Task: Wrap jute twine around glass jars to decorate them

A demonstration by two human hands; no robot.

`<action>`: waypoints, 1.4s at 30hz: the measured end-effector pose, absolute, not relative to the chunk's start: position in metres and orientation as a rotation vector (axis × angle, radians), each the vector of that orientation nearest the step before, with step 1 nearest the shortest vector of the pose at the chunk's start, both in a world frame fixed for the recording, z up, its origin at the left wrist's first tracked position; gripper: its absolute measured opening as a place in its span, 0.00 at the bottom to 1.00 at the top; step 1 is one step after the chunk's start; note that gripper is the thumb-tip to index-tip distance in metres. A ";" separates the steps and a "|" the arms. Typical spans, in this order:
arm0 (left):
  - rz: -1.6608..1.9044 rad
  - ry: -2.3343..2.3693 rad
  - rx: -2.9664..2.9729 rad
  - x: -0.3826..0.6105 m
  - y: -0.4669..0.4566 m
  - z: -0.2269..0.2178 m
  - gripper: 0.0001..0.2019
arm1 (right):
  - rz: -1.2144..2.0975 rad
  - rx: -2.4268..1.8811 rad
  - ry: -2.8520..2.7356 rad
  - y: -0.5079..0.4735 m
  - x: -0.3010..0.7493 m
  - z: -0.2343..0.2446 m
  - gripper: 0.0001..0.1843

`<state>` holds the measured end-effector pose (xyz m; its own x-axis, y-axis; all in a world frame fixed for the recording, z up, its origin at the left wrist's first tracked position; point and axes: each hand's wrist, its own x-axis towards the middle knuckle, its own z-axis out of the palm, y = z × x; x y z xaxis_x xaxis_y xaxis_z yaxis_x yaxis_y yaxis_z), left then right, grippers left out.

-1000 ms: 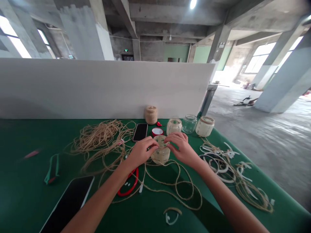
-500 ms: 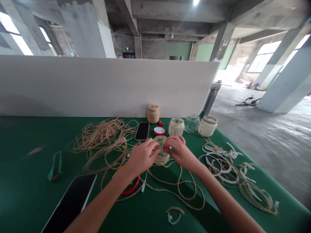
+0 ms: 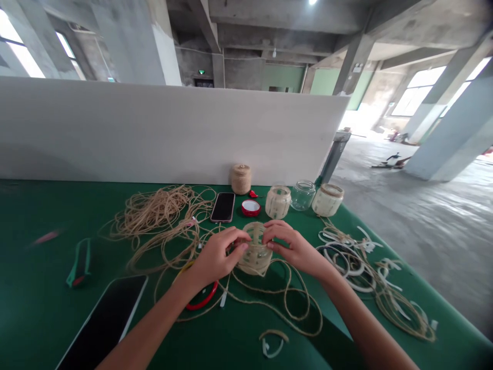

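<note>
A small glass jar partly wrapped in jute twine [image 3: 254,255] stands on the green table [image 3: 46,308] between my hands. My left hand [image 3: 216,257] grips its left side, fingers curled round the wall. From the right, my right hand [image 3: 292,247] presses its fingertips against the jar's upper rim. A loose twine strand [image 3: 285,300] runs from the jar in loops over the cloth in front of me.
A big twine tangle [image 3: 157,213] lies at the left. A phone [image 3: 224,206], red lid [image 3: 250,207], twine spool [image 3: 241,179] and three jars [image 3: 302,198] line the white partition. White strips [image 3: 358,257] lie right, by the table edge. A second phone [image 3: 102,324] and red ring [image 3: 202,300] lie near.
Both hands and the jar have shifted slightly nearer and lower on the table. My left fingers have slid round the jar's side; the right hand stays at the rim.
</note>
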<state>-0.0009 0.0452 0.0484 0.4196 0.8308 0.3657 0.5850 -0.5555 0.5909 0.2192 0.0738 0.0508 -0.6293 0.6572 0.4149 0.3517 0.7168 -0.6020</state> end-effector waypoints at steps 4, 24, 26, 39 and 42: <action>0.901 1.201 2.338 -0.001 0.043 0.047 0.10 | 0.591 -0.797 -2.311 0.071 0.220 0.053 0.04; 0.872 1.211 2.450 -0.001 0.046 0.043 0.11 | 0.264 -0.866 -2.355 0.054 0.204 0.054 0.08; 0.891 1.207 2.469 -0.001 0.048 0.042 0.11 | 0.262 -0.873 -2.351 0.054 0.204 0.053 0.08; 1.048 1.216 2.432 0.013 0.044 0.035 0.09 | 0.167 -0.898 -2.323 0.053 0.205 0.054 0.06; 1.046 1.213 2.447 0.014 0.044 0.034 0.09 | 0.154 -0.899 -2.326 0.052 0.203 0.053 0.05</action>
<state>0.0141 0.0443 0.0336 0.4071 0.7632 0.5018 0.6089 -0.6363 0.4737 0.2031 0.0517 0.0532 -0.5670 0.6403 0.5182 0.5662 0.7599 -0.3193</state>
